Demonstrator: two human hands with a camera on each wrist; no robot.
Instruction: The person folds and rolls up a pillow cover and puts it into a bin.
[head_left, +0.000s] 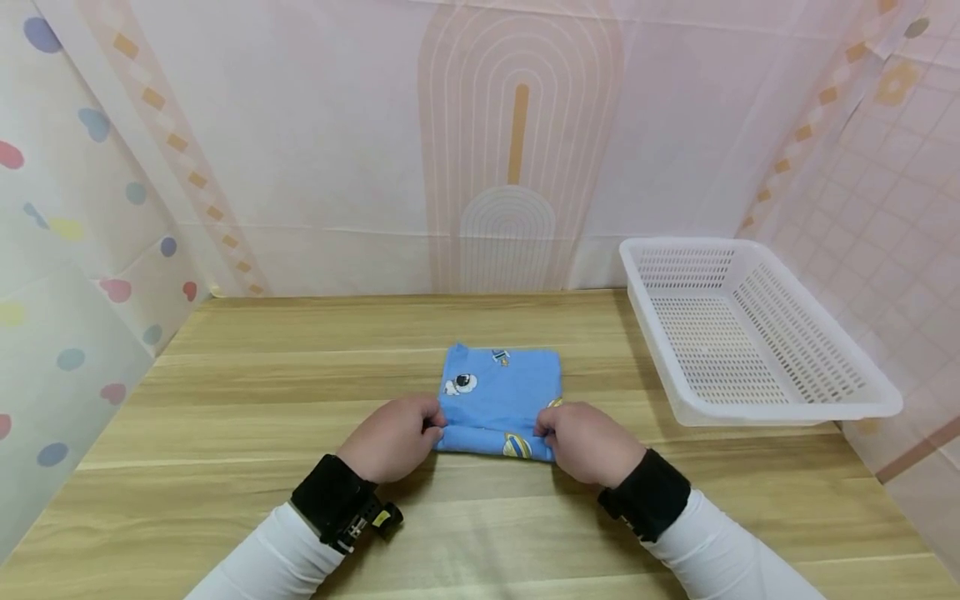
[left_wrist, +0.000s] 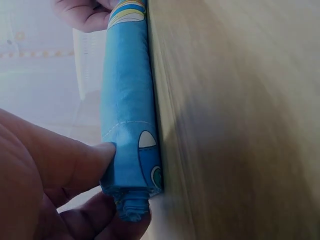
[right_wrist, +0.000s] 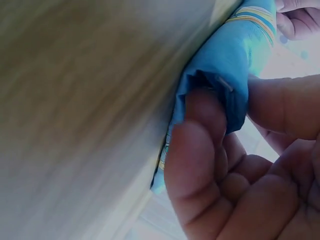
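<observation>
A blue cloth (head_left: pixel 506 390) printed with astronauts and planets lies flat on the table, its near edge rolled or folded into a thick band. My left hand (head_left: pixel 395 437) pinches the left end of that band; in the left wrist view the thumb presses on the rolled cloth (left_wrist: pixel 127 95), and layered edges stick out at its end. At the right end my right hand (head_left: pixel 591 442) grips the band between thumb and fingers. From the right wrist view, a fingertip (right_wrist: pixel 205 112) is tucked into the open end of the roll (right_wrist: pixel 220 60).
A white perforated plastic basket (head_left: pixel 787 408) stands at the table's back right. The wooden table (head_left: pixel 300 358) meets a patterned cloth backdrop (head_left: pixel 337 167) behind and at both sides. Black straps with small cameras sit on both wrists.
</observation>
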